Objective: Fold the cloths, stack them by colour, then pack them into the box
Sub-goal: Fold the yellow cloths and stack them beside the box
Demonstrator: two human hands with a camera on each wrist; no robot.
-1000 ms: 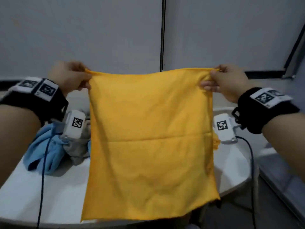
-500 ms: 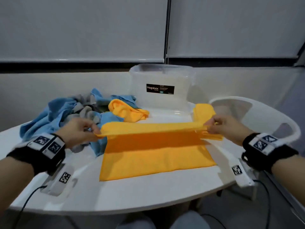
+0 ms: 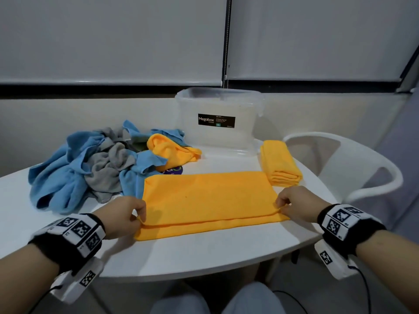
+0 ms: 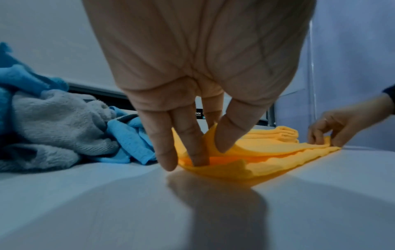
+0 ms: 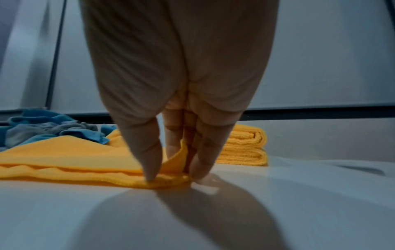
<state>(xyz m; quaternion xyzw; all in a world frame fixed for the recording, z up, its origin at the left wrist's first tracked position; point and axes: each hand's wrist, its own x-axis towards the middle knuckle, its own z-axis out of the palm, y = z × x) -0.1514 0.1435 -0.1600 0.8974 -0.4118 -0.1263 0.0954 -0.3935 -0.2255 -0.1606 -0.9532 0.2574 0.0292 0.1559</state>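
Note:
An orange cloth (image 3: 208,198) lies folded in half on the white table (image 3: 204,257), its free edges toward me. My left hand (image 3: 138,217) pinches the top layer's near left corner (image 4: 205,148). My right hand (image 3: 282,206) pinches the near right corner (image 5: 175,162). A stack of folded orange cloths (image 3: 280,163) sits to the right, also seen in the right wrist view (image 5: 243,145). A loose heap of blue and grey cloths (image 3: 90,166) with one crumpled orange cloth (image 3: 172,151) lies at the left. The clear plastic box (image 3: 220,118) stands open at the back.
A white plastic chair (image 3: 353,168) stands to the right of the table. A wall with blinds runs behind the box. A round blue sticker (image 3: 173,170) shows on the table between the heap and the folded cloth.
The orange cloth, held up spread in the air a second ago, came down onto the table. Both hands brought its top edge toward me, folding it in half.

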